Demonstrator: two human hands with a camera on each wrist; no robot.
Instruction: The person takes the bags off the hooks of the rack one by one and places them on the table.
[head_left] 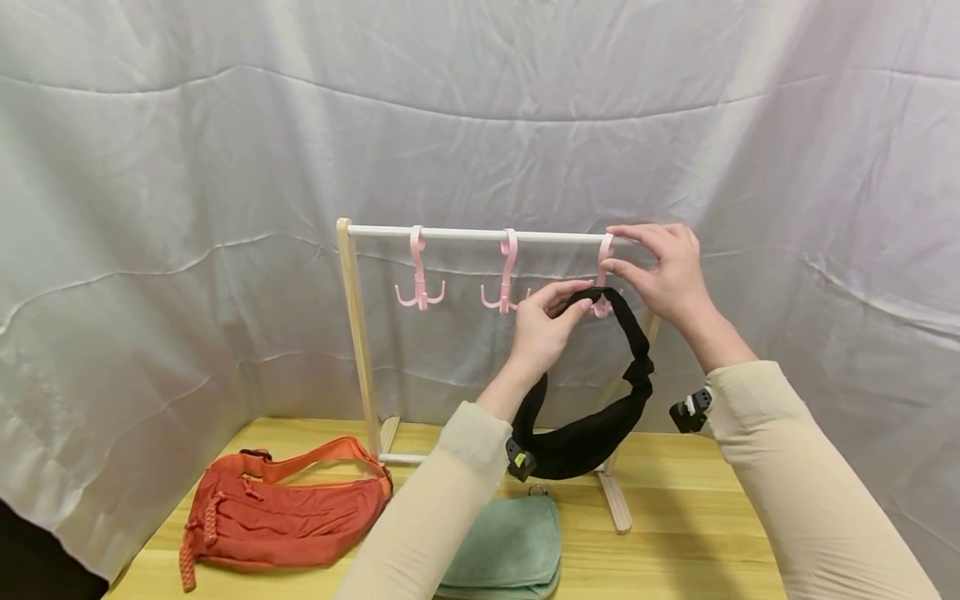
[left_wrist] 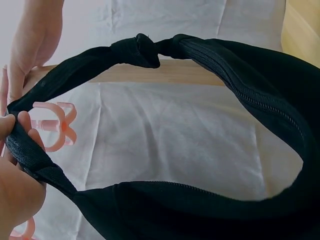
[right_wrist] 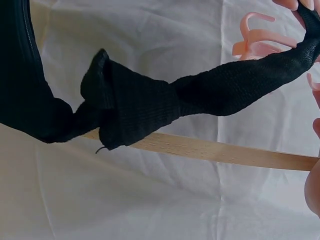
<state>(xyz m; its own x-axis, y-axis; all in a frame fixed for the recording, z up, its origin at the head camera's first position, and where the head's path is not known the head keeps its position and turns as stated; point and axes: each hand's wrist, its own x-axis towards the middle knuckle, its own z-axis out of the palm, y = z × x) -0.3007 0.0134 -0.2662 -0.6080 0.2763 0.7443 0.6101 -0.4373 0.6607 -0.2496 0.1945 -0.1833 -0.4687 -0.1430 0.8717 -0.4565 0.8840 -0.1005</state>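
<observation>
Three pink plastic hooks, each multi-pronged, hang on one white rail (head_left: 480, 236) of a wooden rack. My right hand (head_left: 667, 271) pinches the rightmost hook (head_left: 603, 275); the other two (head_left: 420, 279) hang free. My left hand (head_left: 543, 325) pinches the strap of one black fabric bag (head_left: 592, 433), zippered, knotted at the strap, hanging at that hook above the counter (head_left: 675, 517). Two more bags lie on the wooden counter: one orange (head_left: 277, 517), one green (head_left: 510, 546).
</observation>
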